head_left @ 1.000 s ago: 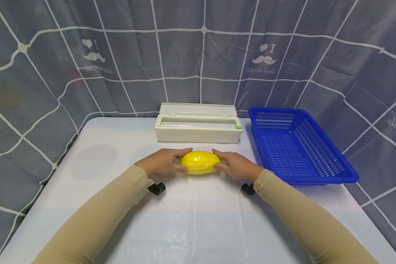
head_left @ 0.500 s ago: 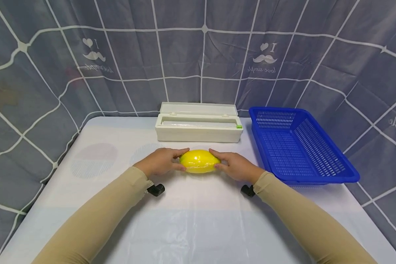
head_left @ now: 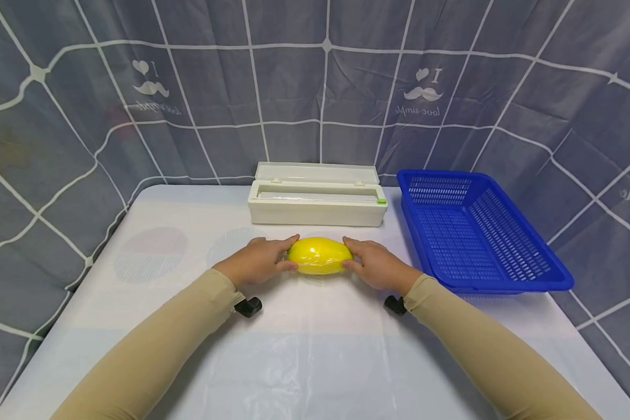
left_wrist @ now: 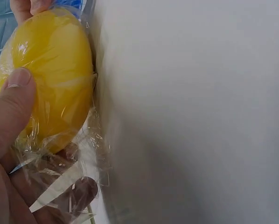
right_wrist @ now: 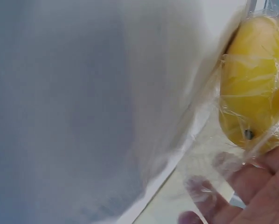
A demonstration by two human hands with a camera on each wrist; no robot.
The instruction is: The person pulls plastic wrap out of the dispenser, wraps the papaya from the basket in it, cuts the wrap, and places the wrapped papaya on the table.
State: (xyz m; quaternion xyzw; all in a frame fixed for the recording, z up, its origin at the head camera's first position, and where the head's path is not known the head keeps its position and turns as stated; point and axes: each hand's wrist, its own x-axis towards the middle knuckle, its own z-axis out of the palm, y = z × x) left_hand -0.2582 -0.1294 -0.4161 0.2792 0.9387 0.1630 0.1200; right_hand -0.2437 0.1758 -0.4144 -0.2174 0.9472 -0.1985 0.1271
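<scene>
"Where's the film-wrapped yellow fruit (head_left: 320,255)?"

"I see it between the left hand (head_left: 257,261) and right hand (head_left: 380,265), each half-curled, gripping one end; the white cling-film dispenser (head_left: 317,214) sits just beyond them."

1. The glossy, oval yellow fruit (head_left: 319,255) lay crosswise, the left hand (head_left: 258,261) gripping its nine o'clock end, the right hand (head_left: 380,264) its three o'clock end.
2. Wrinkled clear film (left_wrist: 60,182) wrapped it, loose at both ends.

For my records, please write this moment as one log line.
left hand: holds yellow fruit | right hand: holds it too | clear film: around fruit | white box: lid open
</scene>
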